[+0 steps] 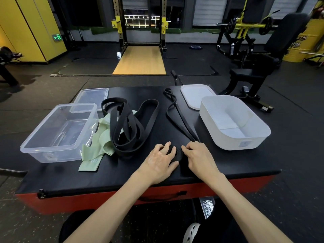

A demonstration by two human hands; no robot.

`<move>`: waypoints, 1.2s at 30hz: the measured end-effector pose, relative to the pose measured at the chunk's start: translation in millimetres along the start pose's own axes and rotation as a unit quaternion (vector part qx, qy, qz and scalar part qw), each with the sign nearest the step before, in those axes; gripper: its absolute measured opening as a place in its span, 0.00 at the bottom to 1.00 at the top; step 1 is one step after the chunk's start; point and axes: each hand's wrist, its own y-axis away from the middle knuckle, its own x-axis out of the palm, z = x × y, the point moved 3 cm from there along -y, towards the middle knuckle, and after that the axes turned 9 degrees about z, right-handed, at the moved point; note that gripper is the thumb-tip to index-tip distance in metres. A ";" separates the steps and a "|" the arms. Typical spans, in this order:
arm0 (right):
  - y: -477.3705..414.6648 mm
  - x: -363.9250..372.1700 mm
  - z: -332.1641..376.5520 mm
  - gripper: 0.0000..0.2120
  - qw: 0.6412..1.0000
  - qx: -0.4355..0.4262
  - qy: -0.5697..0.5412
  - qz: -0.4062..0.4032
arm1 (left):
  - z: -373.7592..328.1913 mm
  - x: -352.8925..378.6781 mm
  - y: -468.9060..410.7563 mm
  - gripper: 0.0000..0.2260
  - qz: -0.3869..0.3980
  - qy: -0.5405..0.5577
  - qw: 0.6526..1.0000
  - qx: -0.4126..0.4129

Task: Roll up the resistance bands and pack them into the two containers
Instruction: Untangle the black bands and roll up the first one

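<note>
On the black padded gym box [228, 163], the left hand [157, 160] is cupping the coil of the narrow black rubber band [177, 153] to keep it tight; the right hand [201, 158] is pinching its tail.

A gym: a squat rack [120, 32] is standing over a wooden platform [140, 60], and a weight machine [245, 25] is sitting on rubber flooring [43, 88].
</note>
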 end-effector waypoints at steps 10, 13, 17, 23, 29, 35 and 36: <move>4.9 -1.2 -4.3 0.14 0.999 0.018 -0.031 0.014 | 15.4 -8.1 -23.3 0.28 0.059 -0.038 0.993 0.093; 7.9 2.2 -4.9 0.19 0.999 0.030 -0.026 0.021 | 9.9 -4.1 -16.7 0.27 0.011 -0.031 0.997 0.073; 4.3 -1.0 -5.6 0.18 0.999 0.030 -0.026 0.021 | 3.8 0.4 -12.1 0.27 -0.035 -0.018 0.998 0.045; 7.8 -2.3 -6.8 0.14 0.997 0.073 -0.007 0.008 | -1.7 4.1 -10.7 0.27 -0.070 -0.025 0.997 -0.005; 0.6 -7.3 -11.3 0.18 0.998 0.054 0.008 0.041 | -4.7 3.8 -9.4 0.27 -0.080 -0.026 0.996 -0.032; 0.3 -13.4 1.5 0.10 0.997 0.028 0.019 0.064 | 0.8 0.2 -8.5 0.27 -0.074 -0.013 0.996 -0.045; 1.0 -12.3 1.5 0.10 0.998 0.026 0.015 0.061 | 1.1 -0.1 -8.5 0.27 -0.074 -0.011 0.996 -0.047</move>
